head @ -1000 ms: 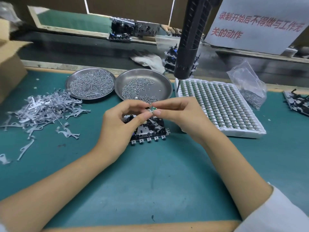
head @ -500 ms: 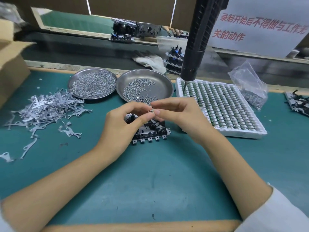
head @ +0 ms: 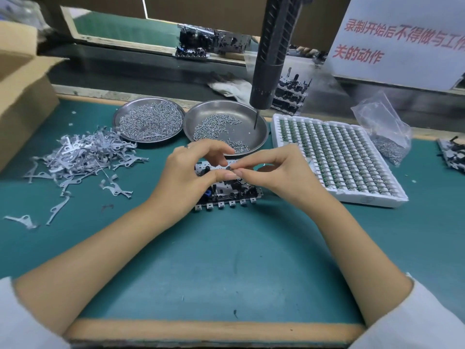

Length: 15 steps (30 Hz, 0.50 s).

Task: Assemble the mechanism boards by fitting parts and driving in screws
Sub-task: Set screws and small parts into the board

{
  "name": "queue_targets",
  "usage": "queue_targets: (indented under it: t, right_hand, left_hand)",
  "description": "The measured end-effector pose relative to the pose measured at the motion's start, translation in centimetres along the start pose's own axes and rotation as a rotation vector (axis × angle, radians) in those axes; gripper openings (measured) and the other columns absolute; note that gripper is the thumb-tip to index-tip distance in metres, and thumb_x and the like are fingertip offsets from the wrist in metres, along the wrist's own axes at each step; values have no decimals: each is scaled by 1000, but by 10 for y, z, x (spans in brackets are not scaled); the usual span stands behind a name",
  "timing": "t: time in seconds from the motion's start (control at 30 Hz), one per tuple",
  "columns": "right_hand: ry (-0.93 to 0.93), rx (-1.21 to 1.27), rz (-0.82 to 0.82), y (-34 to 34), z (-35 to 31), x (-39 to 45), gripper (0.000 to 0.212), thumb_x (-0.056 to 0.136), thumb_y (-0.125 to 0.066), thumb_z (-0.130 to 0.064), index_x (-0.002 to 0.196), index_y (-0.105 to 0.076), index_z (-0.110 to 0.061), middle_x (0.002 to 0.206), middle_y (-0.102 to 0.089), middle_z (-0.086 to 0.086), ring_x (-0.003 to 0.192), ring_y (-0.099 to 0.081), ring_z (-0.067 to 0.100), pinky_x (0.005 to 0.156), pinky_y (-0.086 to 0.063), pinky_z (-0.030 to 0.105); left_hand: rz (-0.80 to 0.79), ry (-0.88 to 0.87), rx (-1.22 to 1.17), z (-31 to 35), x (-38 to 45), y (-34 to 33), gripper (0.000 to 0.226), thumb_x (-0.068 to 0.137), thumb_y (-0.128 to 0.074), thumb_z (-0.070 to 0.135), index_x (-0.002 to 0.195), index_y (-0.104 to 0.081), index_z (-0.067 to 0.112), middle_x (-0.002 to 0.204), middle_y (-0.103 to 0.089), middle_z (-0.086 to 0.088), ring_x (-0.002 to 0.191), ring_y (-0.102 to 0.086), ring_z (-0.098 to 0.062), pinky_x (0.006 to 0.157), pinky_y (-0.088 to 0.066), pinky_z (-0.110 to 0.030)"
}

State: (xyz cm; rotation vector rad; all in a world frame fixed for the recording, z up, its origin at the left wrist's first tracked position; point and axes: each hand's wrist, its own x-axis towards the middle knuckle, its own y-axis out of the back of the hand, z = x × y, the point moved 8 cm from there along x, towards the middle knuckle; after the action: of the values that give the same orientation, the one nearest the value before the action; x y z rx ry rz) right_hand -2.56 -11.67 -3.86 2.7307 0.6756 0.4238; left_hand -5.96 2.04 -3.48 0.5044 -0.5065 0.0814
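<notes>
A black and metal mechanism board point(head: 227, 195) lies on the green mat at the centre, partly hidden under both hands. My left hand point(head: 191, 177) and my right hand point(head: 279, 172) meet just above it, fingertips together, pinching a small dark part point(head: 231, 169) between them. A black electric screwdriver point(head: 271, 49) hangs from above, its bit over the right metal dish point(head: 261, 133), which holds a few screws. The left metal dish point(head: 151, 120) is full of screws. A white tray point(head: 337, 157) of small green parts lies to the right.
A heap of flat grey metal levers point(head: 83, 157) spreads at the left. A cardboard box point(head: 22, 96) stands at the far left. A plastic bag of screws point(head: 385, 132) and another board point(head: 453, 154) lie at the right. Finished boards point(head: 211, 42) sit behind.
Both hands have sunk a little closer to the board while still pinching the small part. The hanging screwdriver has swung left, over the right dish.
</notes>
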Motion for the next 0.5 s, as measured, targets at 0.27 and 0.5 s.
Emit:
queue_targets:
  t: [0.27,0.5]
  right_hand:
    - [66,-245,7,-12,-2,-7,23,75,-76,-4,81,-76,-27,78,-71,-12,83,-61,6,79,-50,28]
    - [236,-421,29,-26,-3,-11,15,72,-79,-3,83,-78,-13,86,-73,-4,79,-53,17,80,-47,35]
  left_hand:
    - [-113,43,48,-11,-13,1,36,71,-79,14,106,-68,16,85,-63,12,83,-56,2,80,-39,-6]
    - [34,170,-28,-25,-17,20,14,90,-57,26,100,-67,24,94,-68,11,88,-62,-4,84,-45,-16]
